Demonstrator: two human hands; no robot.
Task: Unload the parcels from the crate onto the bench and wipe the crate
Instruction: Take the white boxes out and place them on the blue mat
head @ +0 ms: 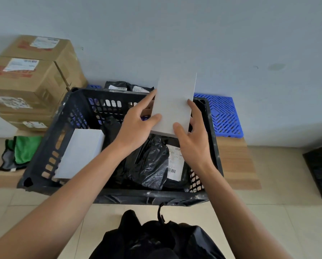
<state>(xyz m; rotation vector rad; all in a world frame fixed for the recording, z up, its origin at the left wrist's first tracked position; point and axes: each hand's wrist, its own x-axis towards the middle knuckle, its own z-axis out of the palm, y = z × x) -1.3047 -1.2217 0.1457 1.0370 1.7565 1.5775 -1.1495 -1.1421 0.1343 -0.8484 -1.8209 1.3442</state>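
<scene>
Fingers (149, 100) of the left hand (136, 126) and the right hand (193, 141) pinch a flat white parcel (175, 103) by its two long edges, holding it tilted above the black crate (44, 146). That crate stands on the wooden worktop (237, 161), reaching its near edge. Inside, a white box (81, 152) leans at the crate's left wall, and a black bag parcel (149, 165) with a label lies on the floor of the crate. Brown cartons (31, 79) are stacked at the worktop's far left corner, a green cloth (25, 148) lies by the left edge, and a blue grid mat (223, 113) lies toward the far right.
</scene>
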